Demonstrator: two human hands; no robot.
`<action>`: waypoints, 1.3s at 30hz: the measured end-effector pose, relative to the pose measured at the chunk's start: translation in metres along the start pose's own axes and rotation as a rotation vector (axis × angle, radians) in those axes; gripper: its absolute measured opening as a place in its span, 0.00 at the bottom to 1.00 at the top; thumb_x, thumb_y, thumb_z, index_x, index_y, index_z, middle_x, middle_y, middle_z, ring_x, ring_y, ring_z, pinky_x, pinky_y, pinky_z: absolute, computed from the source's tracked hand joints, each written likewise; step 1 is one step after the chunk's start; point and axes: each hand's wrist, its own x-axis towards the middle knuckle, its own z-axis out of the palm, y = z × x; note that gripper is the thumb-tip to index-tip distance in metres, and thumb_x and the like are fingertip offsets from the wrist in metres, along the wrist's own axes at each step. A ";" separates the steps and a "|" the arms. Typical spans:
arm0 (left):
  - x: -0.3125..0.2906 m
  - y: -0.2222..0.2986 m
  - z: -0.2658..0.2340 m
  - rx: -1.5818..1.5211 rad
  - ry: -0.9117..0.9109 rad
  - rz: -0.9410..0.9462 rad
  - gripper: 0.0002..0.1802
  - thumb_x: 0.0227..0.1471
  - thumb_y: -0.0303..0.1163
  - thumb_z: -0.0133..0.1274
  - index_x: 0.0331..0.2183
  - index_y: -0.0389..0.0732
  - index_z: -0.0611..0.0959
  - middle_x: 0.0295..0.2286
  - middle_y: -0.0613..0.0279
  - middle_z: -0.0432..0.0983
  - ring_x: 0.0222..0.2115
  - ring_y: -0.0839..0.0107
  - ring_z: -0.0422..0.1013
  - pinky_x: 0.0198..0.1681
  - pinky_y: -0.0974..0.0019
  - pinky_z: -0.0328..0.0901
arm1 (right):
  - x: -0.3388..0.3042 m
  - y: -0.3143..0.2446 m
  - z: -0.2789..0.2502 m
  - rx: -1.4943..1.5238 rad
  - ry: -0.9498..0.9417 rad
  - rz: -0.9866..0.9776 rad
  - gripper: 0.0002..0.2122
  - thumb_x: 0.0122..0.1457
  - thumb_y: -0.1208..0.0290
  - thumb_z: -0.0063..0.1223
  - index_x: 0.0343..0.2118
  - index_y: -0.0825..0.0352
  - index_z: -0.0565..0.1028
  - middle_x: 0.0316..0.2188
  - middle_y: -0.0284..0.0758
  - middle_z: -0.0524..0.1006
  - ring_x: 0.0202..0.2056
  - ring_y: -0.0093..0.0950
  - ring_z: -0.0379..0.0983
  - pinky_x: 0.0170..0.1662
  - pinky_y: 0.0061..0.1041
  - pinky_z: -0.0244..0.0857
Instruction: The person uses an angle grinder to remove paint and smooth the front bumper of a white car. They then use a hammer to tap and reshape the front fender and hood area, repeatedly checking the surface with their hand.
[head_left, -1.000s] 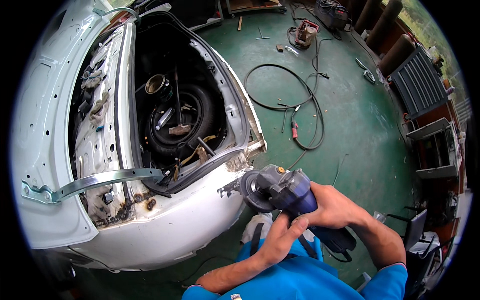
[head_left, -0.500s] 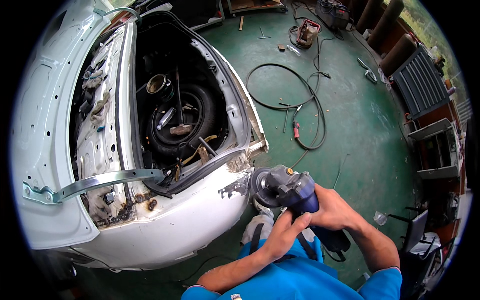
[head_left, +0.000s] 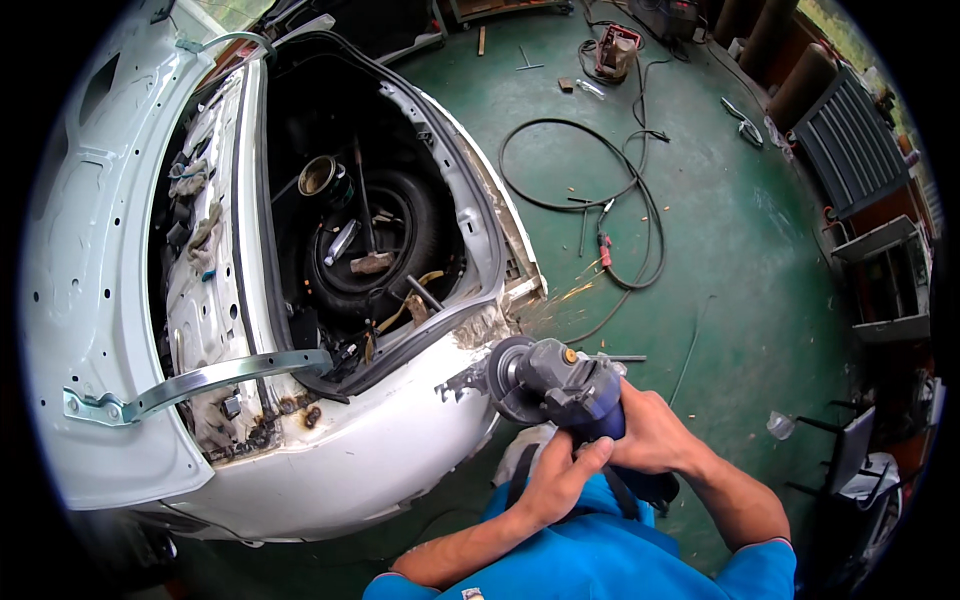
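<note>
Both my hands are closed around a dark blue and grey angle grinder [head_left: 580, 385]. My left hand [head_left: 560, 478] wraps its underside, thumb along the body; my right hand [head_left: 655, 430] grips it from the right. The grinder's round disc [head_left: 508, 382] meets the rear corner of a white car body [head_left: 350, 460], beside a scraped patch of paint [head_left: 480, 330]. Orange sparks [head_left: 568, 294] fly off beyond the corner toward the floor. The exact contact point is hidden behind the disc and grinder head.
In the open boot lie a spare tyre [head_left: 425, 220], an open can [head_left: 318, 177] and a hammer [head_left: 372, 262]. A curved metal hinge arm [head_left: 230, 370] spans the left side. A looped black cable [head_left: 535, 204] lies on the green floor [head_left: 740, 290]; a grey cabinet [head_left: 850, 140] stands right.
My hands have moved the grinder slightly left, against the car's corner. Sparks now fly where there were none. The view has shifted a little.
</note>
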 end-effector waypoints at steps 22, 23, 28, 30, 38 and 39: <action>0.003 0.008 -0.001 0.135 0.022 -0.025 0.32 0.64 0.46 0.49 0.57 0.29 0.66 0.48 0.53 0.70 0.48 0.70 0.66 0.53 0.64 0.62 | 0.008 0.021 0.009 0.221 -0.017 0.007 0.37 0.41 0.62 0.68 0.55 0.72 0.68 0.44 0.49 0.79 0.46 0.42 0.78 0.51 0.36 0.69; 0.004 0.003 0.001 0.150 0.038 0.024 0.32 0.64 0.46 0.49 0.57 0.29 0.66 0.48 0.54 0.70 0.47 0.70 0.66 0.52 0.64 0.62 | 0.007 0.025 0.012 0.225 -0.001 -0.012 0.36 0.41 0.62 0.68 0.55 0.72 0.68 0.44 0.48 0.79 0.46 0.40 0.78 0.51 0.36 0.69; 0.008 0.008 -0.005 0.199 0.014 -0.009 0.32 0.65 0.47 0.48 0.57 0.29 0.67 0.48 0.54 0.70 0.47 0.71 0.66 0.52 0.65 0.62 | 0.013 0.032 0.014 0.293 -0.017 0.025 0.34 0.42 0.63 0.67 0.54 0.72 0.70 0.44 0.47 0.79 0.46 0.38 0.78 0.51 0.35 0.69; 0.014 0.005 -0.010 0.192 -0.019 -0.081 0.32 0.65 0.47 0.48 0.57 0.29 0.67 0.49 0.54 0.70 0.49 0.71 0.65 0.54 0.65 0.62 | 0.014 0.041 0.014 0.283 -0.032 0.051 0.34 0.42 0.63 0.67 0.54 0.71 0.70 0.44 0.48 0.79 0.46 0.39 0.78 0.52 0.35 0.69; 0.032 -0.033 0.011 -0.060 -0.114 -0.037 0.31 0.64 0.45 0.51 0.59 0.33 0.67 0.52 0.55 0.68 0.53 0.69 0.63 0.58 0.62 0.59 | -0.003 0.038 -0.006 0.053 0.038 0.069 0.35 0.42 0.63 0.67 0.56 0.69 0.69 0.44 0.50 0.80 0.46 0.46 0.78 0.51 0.36 0.69; 0.033 -0.030 0.014 -0.059 -0.113 -0.036 0.32 0.64 0.45 0.51 0.59 0.33 0.67 0.52 0.55 0.68 0.52 0.69 0.64 0.58 0.62 0.59 | -0.004 0.039 -0.009 0.027 0.043 0.079 0.36 0.41 0.62 0.68 0.55 0.70 0.69 0.43 0.51 0.80 0.46 0.48 0.78 0.51 0.37 0.69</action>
